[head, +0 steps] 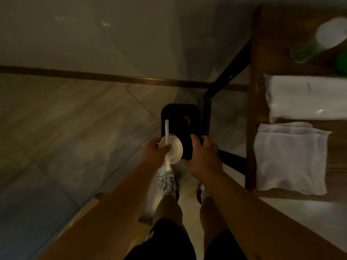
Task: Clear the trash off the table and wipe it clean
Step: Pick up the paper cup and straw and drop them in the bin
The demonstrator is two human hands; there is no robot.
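Observation:
My left hand (155, 152) grips a white lidded cup (174, 150) with a long white straw (166, 132) sticking through its lid, held over the near rim of a black trash bin (178, 113) on the floor. My right hand (203, 154) curls round the bin's near right edge. The wooden table (262, 44) stands to the right. On it lie a folded white cloth (289, 158) and a white packet of wipes (304, 98).
A clear bottle with a white cap (319, 40) and something green (342, 64) sit at the table's far end. A black table leg and crossbar (231, 68) run beside the bin. My legs and sneakers (169, 182) stand on the tiled floor below.

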